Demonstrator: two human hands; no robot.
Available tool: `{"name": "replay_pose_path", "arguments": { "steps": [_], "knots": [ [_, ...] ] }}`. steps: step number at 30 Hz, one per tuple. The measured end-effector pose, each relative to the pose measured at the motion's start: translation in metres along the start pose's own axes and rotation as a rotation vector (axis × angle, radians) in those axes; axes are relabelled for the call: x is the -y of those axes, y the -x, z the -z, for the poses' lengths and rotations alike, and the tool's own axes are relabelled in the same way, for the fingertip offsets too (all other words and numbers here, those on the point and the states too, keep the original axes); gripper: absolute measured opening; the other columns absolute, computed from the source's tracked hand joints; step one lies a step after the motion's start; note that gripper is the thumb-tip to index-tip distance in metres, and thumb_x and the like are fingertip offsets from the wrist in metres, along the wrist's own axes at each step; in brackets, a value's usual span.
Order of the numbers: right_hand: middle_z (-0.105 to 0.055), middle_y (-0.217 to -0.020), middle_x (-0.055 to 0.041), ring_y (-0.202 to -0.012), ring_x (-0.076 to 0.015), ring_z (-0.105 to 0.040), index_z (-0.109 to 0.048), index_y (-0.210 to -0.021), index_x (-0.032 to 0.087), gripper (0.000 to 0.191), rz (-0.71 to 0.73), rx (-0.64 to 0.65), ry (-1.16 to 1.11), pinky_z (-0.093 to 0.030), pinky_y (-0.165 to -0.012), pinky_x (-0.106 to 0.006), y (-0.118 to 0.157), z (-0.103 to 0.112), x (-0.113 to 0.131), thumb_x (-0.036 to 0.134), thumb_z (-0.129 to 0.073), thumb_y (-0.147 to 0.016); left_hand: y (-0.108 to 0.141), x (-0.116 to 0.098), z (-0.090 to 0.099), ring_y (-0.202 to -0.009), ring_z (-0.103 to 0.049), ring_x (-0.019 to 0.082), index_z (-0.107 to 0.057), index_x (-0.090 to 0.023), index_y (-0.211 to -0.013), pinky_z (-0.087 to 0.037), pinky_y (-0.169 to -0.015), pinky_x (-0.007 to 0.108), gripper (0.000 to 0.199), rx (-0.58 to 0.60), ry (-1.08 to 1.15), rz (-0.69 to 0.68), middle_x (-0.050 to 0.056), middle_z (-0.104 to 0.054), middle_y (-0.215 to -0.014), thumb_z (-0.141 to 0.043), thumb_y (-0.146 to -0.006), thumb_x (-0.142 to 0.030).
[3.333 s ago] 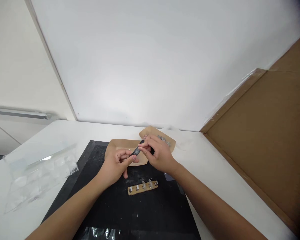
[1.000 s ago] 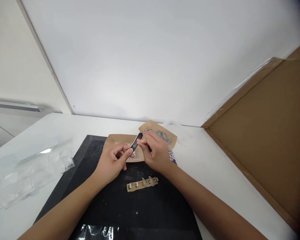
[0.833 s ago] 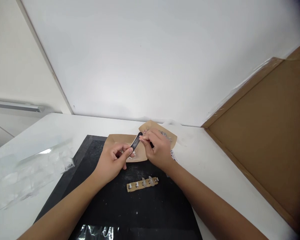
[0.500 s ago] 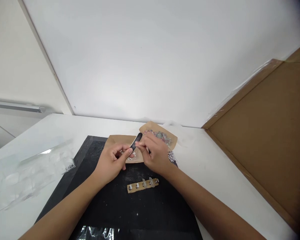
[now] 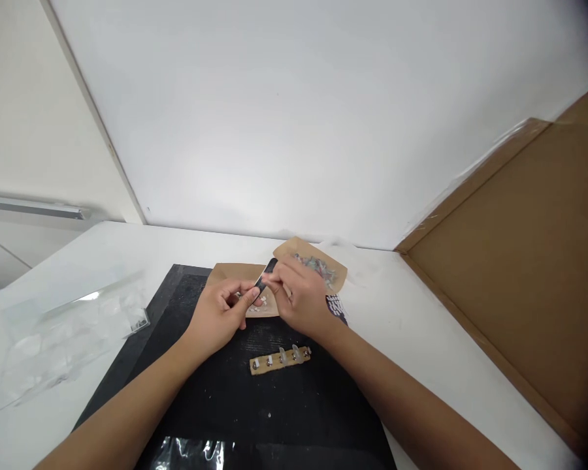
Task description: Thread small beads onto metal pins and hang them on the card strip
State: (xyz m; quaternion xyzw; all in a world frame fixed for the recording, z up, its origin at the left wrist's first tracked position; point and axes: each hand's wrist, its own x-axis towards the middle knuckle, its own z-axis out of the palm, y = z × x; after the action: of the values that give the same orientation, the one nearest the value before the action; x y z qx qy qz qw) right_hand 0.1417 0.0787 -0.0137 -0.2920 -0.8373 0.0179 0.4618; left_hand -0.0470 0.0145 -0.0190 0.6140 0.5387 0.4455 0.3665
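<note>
My left hand (image 5: 225, 303) is closed on the lower end of a black nail file (image 5: 268, 269), which slants up and to the right. At the file's surface, the thumb and fingers of my right hand (image 5: 298, 294) are pinched together; what they hold, if anything, is too small to make out. Below both hands a short brown strip (image 5: 274, 363) lies on the black mat (image 5: 255, 418). It carries a row of metal studs, and two clear nail-tip-like pieces (image 5: 296, 354) stand up near its right end.
Behind my hands lie a brown paper sheet (image 5: 240, 269) with small white bits and another brown paper sheet (image 5: 340, 274) with colourful bits. A clear compartment box (image 5: 73, 339) stands at left. A white wall (image 5: 284, 130) rises behind, with a cardboard panel (image 5: 519, 261) at right.
My right hand has shifted slightly left along the file. My left hand stays on the file's lower end, and the strip has not moved on the mat.
</note>
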Motion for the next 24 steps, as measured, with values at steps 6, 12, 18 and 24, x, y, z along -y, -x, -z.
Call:
{"name": "replay_pose_path", "arguments": {
  "steps": [6,12,18,24],
  "knots": [
    [-0.057,-0.073,-0.0013,-0.067,-0.0164,-0.052,-0.060,-0.077,0.021,0.027,0.001,-0.044,0.033,-0.036,-0.061,-0.032,-0.002,0.005,0.000,0.024,-0.057,-0.104,0.000,-0.001,0.006,-0.045,-0.062,0.010,-0.076,-0.018,-0.112,-0.046,-0.047,0.022,0.037,0.005,0.021,-0.005,0.005,-0.081,-0.090,-0.067,-0.095,-0.050],
    [-0.061,-0.076,-0.0020,-0.068,-0.0161,-0.054,-0.063,-0.081,0.021,0.024,0.025,-0.020,0.014,-0.037,-0.060,-0.032,-0.002,0.007,0.001,0.022,-0.058,-0.104,0.000,0.001,0.003,-0.046,-0.062,0.010,-0.078,-0.020,-0.108,-0.045,-0.047,0.022,0.034,-0.020,-0.032,-0.026,0.003,-0.081,-0.087,-0.067,-0.095,-0.049],
    [-0.068,-0.080,-0.0031,-0.075,-0.0187,-0.062,-0.073,-0.091,0.023,0.013,-0.018,-0.070,-0.119,-0.048,-0.067,-0.035,-0.009,0.011,-0.004,0.024,-0.065,-0.101,-0.001,0.001,0.005,-0.048,-0.062,0.012,-0.079,-0.022,-0.109,-0.048,-0.051,0.024,0.033,-0.071,-0.053,-0.045,0.002,-0.080,-0.084,-0.068,-0.095,-0.050],
    [-0.078,-0.093,-0.0032,-0.089,-0.0211,-0.070,-0.080,-0.098,0.027,0.006,-0.197,-0.117,-0.382,-0.057,-0.075,-0.038,-0.011,0.013,-0.012,0.026,-0.074,-0.096,-0.002,0.001,0.005,-0.063,-0.064,0.014,-0.079,-0.025,-0.101,-0.044,-0.058,0.024,0.024,-0.145,-0.365,-0.200,0.001,-0.079,-0.083,-0.064,-0.097,-0.043]
  ]
}}
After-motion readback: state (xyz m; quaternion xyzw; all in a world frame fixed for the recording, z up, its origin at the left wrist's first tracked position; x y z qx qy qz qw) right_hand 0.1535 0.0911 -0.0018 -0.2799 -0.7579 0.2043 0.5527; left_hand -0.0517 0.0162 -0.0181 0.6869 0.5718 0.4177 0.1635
